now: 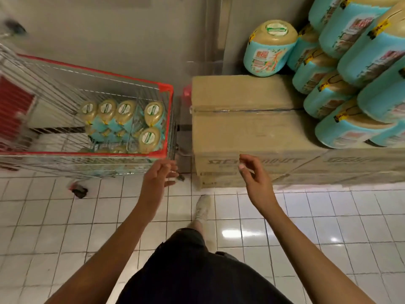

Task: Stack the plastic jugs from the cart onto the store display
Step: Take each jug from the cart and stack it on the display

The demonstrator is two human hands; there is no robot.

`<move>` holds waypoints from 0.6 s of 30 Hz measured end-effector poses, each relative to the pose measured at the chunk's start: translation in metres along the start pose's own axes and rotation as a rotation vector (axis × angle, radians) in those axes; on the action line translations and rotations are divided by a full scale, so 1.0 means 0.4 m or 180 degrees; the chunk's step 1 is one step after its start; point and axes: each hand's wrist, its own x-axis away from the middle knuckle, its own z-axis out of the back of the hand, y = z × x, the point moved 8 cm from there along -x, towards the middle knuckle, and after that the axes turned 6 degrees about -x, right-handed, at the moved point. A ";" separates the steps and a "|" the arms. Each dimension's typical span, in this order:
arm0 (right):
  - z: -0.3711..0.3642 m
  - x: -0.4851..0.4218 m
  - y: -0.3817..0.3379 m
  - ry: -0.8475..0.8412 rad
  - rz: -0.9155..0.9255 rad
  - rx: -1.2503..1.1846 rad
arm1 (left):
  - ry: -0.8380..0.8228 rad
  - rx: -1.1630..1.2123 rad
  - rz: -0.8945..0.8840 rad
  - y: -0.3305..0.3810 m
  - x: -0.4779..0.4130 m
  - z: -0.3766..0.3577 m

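Between the cart (pixel 169 119) and the cardboard boxes (pixel 241 130), both hands hang in the air with nothing in them; the left hand (pixel 161 174) has its fingers loosely curled just off the cart's near corner, close to the red rim but not plainly touching it; the right hand (pixel 252 174) is likewise relaxed and empty, fingers lightly bent, in front of the near edge of the boxes.

Down in the wire cart, at its right end, lie the jugs (pixel 151 137) yet to be moved; several tan tops and blue labels show through the mesh, seemingly in more than one layer, though the wires make an exact count hard. On the right, the stack (pixel 355 84) of the same blue-labelled jugs rises on the boxes; they lie on their sides in several rows and run out of view; a lone jug (pixel 269 49) lies at the far left end of that stack, on the rear box, just beside its neighbour.

By the look of it the job is well along but not finished; a good share sits on the display and a smaller lot waits in the cart. With both hands free, the likely step is a reach into the cart for another jug; the white tiled floor (pixel 65 216) and one pale shoe (pixel 202 207) show below.
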 end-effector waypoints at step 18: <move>-0.740 0.176 -0.155 -0.1335 0.0118 -0.0378 | 0.1136 0.0291 0.0430 -0.303 0.328 0.770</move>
